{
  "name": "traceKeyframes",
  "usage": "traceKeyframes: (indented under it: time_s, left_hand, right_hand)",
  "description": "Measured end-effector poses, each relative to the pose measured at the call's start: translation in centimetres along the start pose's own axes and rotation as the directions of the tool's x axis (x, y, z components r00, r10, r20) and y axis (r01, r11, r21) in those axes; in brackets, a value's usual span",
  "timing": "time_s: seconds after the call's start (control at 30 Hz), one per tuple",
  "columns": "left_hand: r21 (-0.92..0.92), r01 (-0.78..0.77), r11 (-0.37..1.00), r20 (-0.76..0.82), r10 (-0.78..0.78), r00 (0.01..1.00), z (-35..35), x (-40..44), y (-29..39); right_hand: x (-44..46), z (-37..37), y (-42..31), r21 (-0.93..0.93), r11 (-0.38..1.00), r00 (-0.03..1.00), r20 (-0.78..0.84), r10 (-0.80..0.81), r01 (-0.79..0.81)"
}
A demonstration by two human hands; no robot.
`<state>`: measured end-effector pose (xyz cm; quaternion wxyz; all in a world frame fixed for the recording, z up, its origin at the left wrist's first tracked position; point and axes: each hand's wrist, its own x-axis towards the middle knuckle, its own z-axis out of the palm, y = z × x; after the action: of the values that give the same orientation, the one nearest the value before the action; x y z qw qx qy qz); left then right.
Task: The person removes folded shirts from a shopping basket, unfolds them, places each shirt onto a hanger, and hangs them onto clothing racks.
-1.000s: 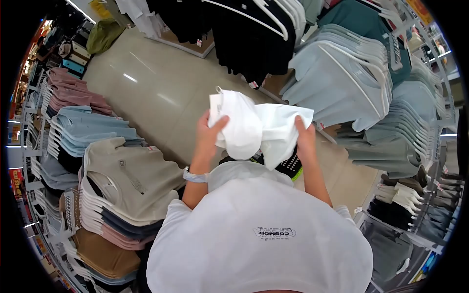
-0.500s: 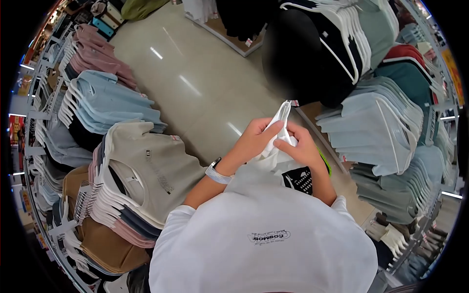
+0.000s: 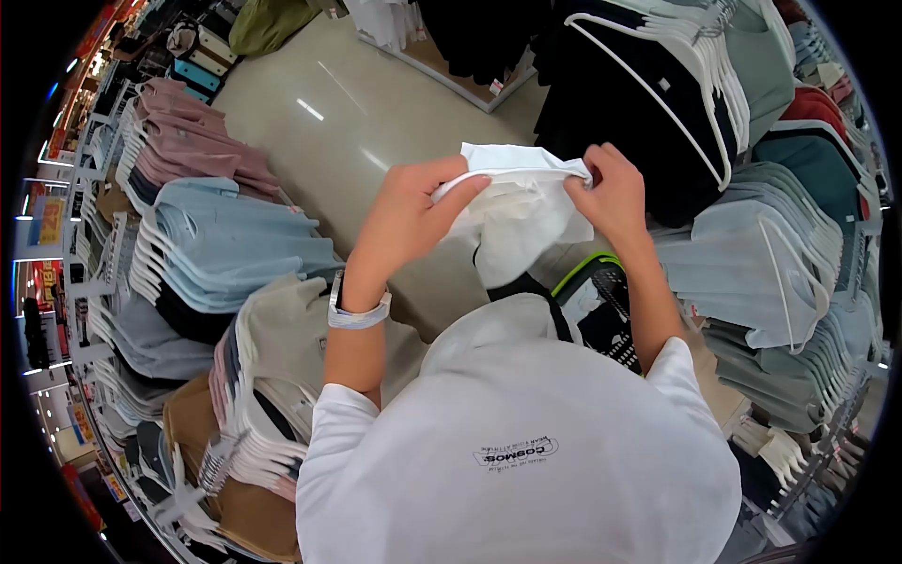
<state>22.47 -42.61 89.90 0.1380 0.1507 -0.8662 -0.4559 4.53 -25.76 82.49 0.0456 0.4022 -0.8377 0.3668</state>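
Observation:
A white garment [image 3: 536,221] is stretched between my two hands in front of my chest, its upper edge running nearly level and the rest hanging bunched below. My left hand [image 3: 413,211] pinches one end of that edge, thumb on the near side; a watch with a pale band [image 3: 359,310] is on the wrist. At the other end, my right hand [image 3: 611,193] grips the fabric with bent fingers. Which part of the garment the edge belongs to, I cannot tell. Below my right hand is a dark basket with a lime-green rim [image 3: 584,268], partly hidden by my arm.
Light blue shirts [image 3: 235,240], pink shirts [image 3: 193,141] and beige shirts [image 3: 291,324] hang on the left rack. Along the right hang black tops [image 3: 620,113] and pale blue-grey shirts [image 3: 742,263]. A shiny floor aisle [image 3: 329,150] runs between the racks.
My hands, close together before, have moved apart, left hand to the left and right hand up and right. The white garment, gathered to a point earlier, is now spread between them.

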Motion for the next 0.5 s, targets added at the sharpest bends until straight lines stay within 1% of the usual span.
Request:
traceKeyframes:
  time_s: [0.03,0.07,0.1,0.13,0.17,0.2,0.23,0.3,0.33,0.37,0.4,0.43,0.47,0.5]
  left_hand:
    - [-0.055,-0.051,0.997,0.003,0.051,0.999,-0.7,1.0,0.2]
    - [-0.049,-0.057,0.997,0.001,0.057,0.998,-1.7,2.0,0.1]
    - [-0.115,-0.06,0.992,0.034,0.064,0.997,-2.8,3.0,-0.1]
    - [-0.181,-0.06,0.982,0.069,0.073,0.995,-3.8,4.1,-0.4]
    - [-0.177,-0.066,0.982,0.072,0.08,0.994,-4.7,5.5,-0.6]
    - [-0.13,-0.053,0.99,0.06,0.062,0.996,-5.6,6.7,-1.0]
    - [-0.083,-0.036,0.996,0.047,0.04,0.998,-6.5,7.7,-1.4]
    - [-0.046,-0.017,0.999,0.026,0.019,0.999,-8.5,9.7,-2.5]
    - [-0.016,-0.004,1.0,0.004,0.004,1.0,-9.6,10.8,-3.1]
    - [-0.008,-0.006,1.0,-0.003,0.006,1.0,-10.7,11.9,-3.9]
    - [0.027,0.032,0.999,-0.09,-0.03,0.995,-11.8,12.8,-4.8]
    - [0.053,0.08,0.995,-0.176,-0.069,0.982,-12.8,13.4,-5.8]
    - [0.048,0.092,0.995,-0.181,-0.082,0.98,-14.0,14.0,-6.8]
    - [0.105,0.056,0.993,-0.18,-0.036,0.983,-15.3,14.8,-7.8]
  right_hand:
    - [1.4,0.9,0.2,0.002,1.0,1.0,-0.005,0.0,0.0]
    - [3.0,1.9,0.4,0.045,0.999,1.0,-0.007,-0.004,0.004]
    - [4.4,2.7,0.5,0.088,0.996,1.0,-0.007,-0.004,0.005]
    - [5.9,3.2,0.4,0.089,0.996,1.0,-0.011,-0.002,0.003]
    - [7.3,3.7,0.3,0.124,0.992,0.999,-0.001,-0.037,0.037]
    - [8.6,4.2,0.2,0.161,0.985,0.997,0.014,-0.071,0.068]
    - [9.8,4.6,0.3,0.166,0.984,0.998,0.015,-0.067,0.064]
    - [12.8,5.1,0.8,0.014,0.996,0.995,-0.044,-0.087,0.087]
    - [14.3,5.5,0.9,0.058,0.994,0.991,-0.101,-0.09,0.096]
    - [15.6,6.0,1.6,0.168,0.985,0.999,-0.005,0.044,-0.043]
    - [17.0,6.3,2.2,0.376,0.903,0.975,0.154,0.16,-0.208]
    - [18.3,6.0,1.0,0.529,0.754,0.912,0.338,0.233,-0.389]
    - [19.1,5.0,-1.1,0.552,0.672,0.86,0.422,0.286,-0.494]
    - [19.7,5.6,-1.3,0.547,0.678,0.86,0.427,0.278,-0.491]
